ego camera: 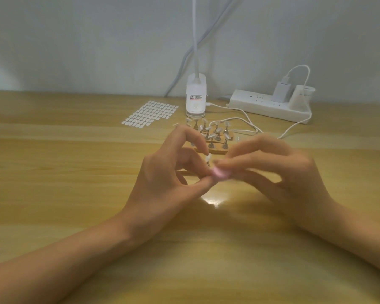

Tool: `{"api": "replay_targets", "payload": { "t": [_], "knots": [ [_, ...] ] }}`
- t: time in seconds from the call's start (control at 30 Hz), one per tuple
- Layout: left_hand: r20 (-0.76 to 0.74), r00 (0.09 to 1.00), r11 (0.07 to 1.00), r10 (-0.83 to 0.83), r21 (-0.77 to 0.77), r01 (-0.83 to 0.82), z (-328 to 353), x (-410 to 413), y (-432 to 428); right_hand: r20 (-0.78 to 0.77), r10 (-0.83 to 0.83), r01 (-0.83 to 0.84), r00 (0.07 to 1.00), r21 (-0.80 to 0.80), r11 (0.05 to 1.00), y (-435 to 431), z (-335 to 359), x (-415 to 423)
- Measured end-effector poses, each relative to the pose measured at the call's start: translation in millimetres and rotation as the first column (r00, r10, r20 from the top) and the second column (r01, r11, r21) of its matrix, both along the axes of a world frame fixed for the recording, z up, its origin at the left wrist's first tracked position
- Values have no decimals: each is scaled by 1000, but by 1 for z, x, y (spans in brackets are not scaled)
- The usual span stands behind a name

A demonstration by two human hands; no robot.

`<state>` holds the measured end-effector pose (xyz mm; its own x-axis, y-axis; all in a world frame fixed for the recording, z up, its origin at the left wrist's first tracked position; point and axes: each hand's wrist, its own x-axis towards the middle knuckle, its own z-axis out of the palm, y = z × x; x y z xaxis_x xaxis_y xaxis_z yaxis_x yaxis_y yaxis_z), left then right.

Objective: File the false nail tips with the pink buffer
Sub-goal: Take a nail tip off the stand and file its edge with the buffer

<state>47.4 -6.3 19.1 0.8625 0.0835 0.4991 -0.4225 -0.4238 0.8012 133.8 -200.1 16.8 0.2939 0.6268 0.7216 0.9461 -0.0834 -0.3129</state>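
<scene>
1. Our left hand was over the tabletop with its fingers curled inward. The thumb and a fingertip pinched one false nail tip, and the index finger arched above it.
2. Our right hand had its thumb and fingers closed on the pink buffer. Blur hid the exact grip.
3. The buffer's end lay against the left thumb tip, just below the held nail tip, between the two sets of fingers.
4. Just beyond the fingers stood a wooden base carrying more nail tips on small metal stands.
5. Farther beyond them a white clip lamp rested on the tabletop.
6. A sheet of adhesive tabs lay beyond the left fingers.
7. Beyond the right fingers, well apart, lay a white power strip with a charger plugged in and a white cable looping across the tabletop.
</scene>
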Motion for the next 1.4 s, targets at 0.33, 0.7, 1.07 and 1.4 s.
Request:
{"api": "replay_targets", "payload": {
  "t": [0.33,0.7,1.07,1.4],
  "knots": [
    [-22,999,998,-47,-49,46,0,-1,1,6,-20,19,1000,19,1000,0,1,1],
    [-34,998,998,-45,-53,43,-2,1,1,3,-19,19,1000,17,1000,0,1,3],
    [-24,998,997,-59,-57,57,1,-1,0,-14,23,-23,1000,30,999,2,1,-2],
    [-14,1000,1000,-20,-20,19,0,0,0,-62,5,-3,998,23,1000,1,2,1]
  ]
}}
